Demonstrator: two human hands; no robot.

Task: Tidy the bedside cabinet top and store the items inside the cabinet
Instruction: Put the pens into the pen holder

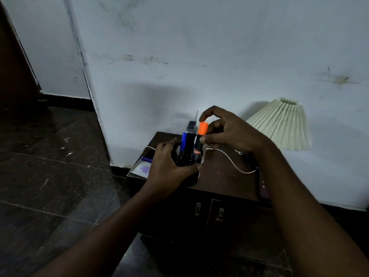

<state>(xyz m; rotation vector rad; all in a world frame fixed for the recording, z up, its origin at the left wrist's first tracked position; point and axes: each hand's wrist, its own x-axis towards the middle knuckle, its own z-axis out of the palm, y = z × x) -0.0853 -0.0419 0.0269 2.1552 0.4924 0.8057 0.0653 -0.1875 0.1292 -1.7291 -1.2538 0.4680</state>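
The left hand (169, 166) grips a black mesh pen holder (186, 156) while the right hand (229, 132), just above it, pinches an orange-capped marker (200, 136) standing in the holder.

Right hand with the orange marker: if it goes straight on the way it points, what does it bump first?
The right hand pinches the orange marker, aimed down into the black mesh pen holder the left hand grips. It would likely meet the holder first, beside the blue pens; depth is unclear.
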